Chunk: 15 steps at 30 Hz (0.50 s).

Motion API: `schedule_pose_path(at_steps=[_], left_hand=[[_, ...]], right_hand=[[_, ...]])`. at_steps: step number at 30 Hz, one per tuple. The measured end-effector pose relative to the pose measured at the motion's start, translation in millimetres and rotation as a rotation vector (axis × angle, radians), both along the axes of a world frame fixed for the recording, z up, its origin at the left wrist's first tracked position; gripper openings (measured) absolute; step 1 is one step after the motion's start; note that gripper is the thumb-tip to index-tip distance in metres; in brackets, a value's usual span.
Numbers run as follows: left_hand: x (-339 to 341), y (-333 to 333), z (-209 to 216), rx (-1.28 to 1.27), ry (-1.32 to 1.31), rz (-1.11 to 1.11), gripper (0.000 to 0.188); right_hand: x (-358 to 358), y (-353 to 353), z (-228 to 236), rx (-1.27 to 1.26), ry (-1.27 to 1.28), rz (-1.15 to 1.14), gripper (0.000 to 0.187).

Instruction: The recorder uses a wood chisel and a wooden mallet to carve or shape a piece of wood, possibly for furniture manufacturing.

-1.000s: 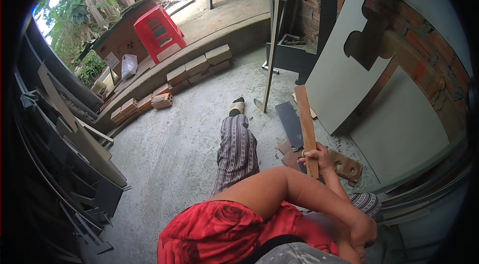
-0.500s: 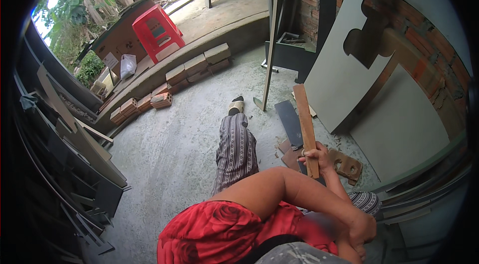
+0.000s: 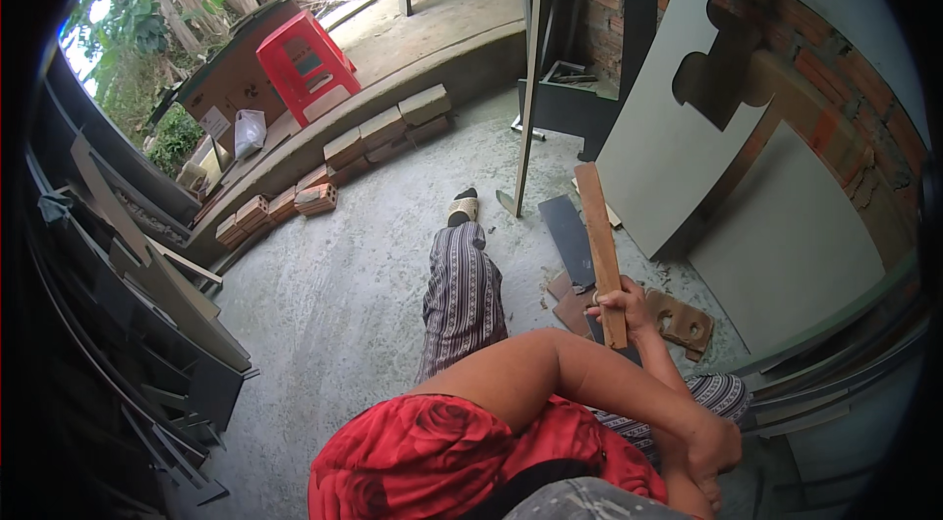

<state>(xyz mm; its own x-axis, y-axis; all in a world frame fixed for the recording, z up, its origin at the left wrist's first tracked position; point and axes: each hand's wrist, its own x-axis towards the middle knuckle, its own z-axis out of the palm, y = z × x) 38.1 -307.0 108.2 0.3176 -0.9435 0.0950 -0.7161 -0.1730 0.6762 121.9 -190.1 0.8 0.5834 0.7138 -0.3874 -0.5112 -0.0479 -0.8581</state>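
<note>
A long, flat strip of brown wood [image 3: 597, 235] stands tilted in my right hand [image 3: 623, 309], whose fingers wrap round it near its lower end. Across my body from the red sleeve comes my left arm, and my left hand [image 3: 714, 446] is curled round my right arm close to the elbow. Its fingertips are partly hidden. Beyond the strip lie a dark flat board [image 3: 567, 240] and some brown tile-like pieces [image 3: 570, 306] on the floor. Next to my right wrist is a brown block with holes [image 3: 680, 324].
Large pale panels [image 3: 678, 117] lean at the right against a brick wall. Dark boards and frames [image 3: 196, 363] stack along the left. Bricks [image 3: 316, 199] line a raised concrete ledge bearing a red plastic stool [image 3: 306, 63]. My outstretched leg in patterned trousers [image 3: 462, 289] crosses the concrete floor.
The view has shifted very slightly. My right hand keeps its hold on the wooden strip, and my left hand stays at my right arm.
</note>
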Motion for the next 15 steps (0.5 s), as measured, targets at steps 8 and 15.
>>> schedule_pose_path(at_steps=[8,15], left_hand=[[-10,5,1,-0.184,-0.083,0.185,0.056],[-4,10,12,0.113,0.005,0.053,0.082]], right_hand=[[2,-1,4,0.005,0.017,-0.009,0.051],[2,0,-2,0.004,0.008,-0.001,0.051]])
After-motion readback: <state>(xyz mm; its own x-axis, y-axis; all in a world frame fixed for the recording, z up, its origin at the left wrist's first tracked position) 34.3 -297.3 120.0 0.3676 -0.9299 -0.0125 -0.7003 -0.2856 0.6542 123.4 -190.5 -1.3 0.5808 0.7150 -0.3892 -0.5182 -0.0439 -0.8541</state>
